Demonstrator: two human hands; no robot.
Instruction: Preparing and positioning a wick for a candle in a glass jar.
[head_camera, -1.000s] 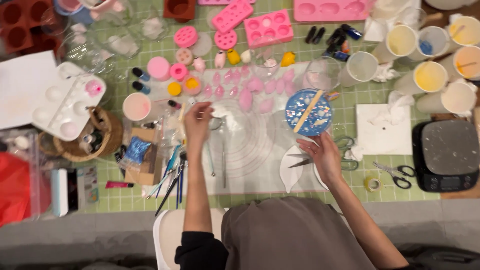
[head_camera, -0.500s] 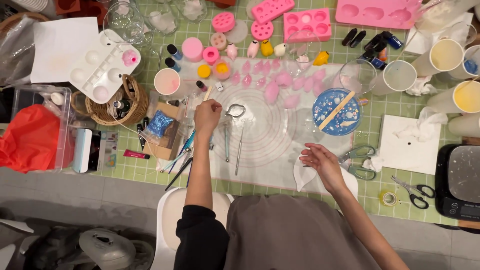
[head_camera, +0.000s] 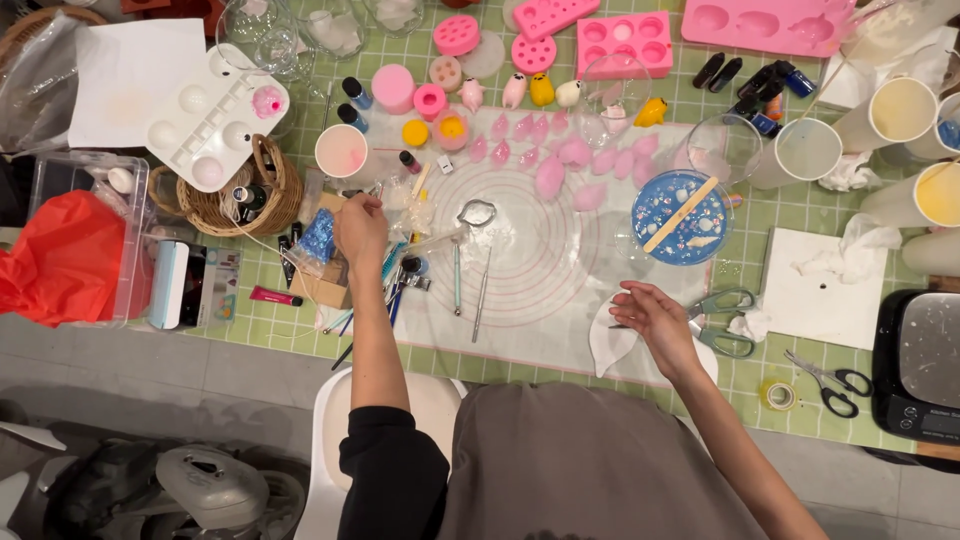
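Observation:
My left hand (head_camera: 360, 228) reaches over a clutter of small clear bags (head_camera: 405, 205) and thin tools (head_camera: 400, 275) at the left edge of a round-lined white mat (head_camera: 530, 260). Its fingers curl down among the bags; whether they pinch anything is hidden. My right hand (head_camera: 655, 315) hovers with fingers spread over a white teardrop-shaped piece (head_camera: 608, 345) at the mat's near edge, beside green-handled scissors (head_camera: 728, 322). A blue round dish (head_camera: 680, 218) with a wooden stick across it sits just beyond that hand.
Pink moulds (head_camera: 625, 40), small pink cast pieces (head_camera: 560, 160), cups of liquid (head_camera: 805, 150) and little bottles crowd the far side. A wicker basket (head_camera: 250, 200), white palette (head_camera: 215, 115) and red bag (head_camera: 60, 255) stand left. A scale (head_camera: 920, 370) and second scissors (head_camera: 835, 380) lie right.
The view has shifted so the table sits lower and more to the right in frame. My left hand stays by the bags; my right hand has come back from the blue dish toward the white piece.

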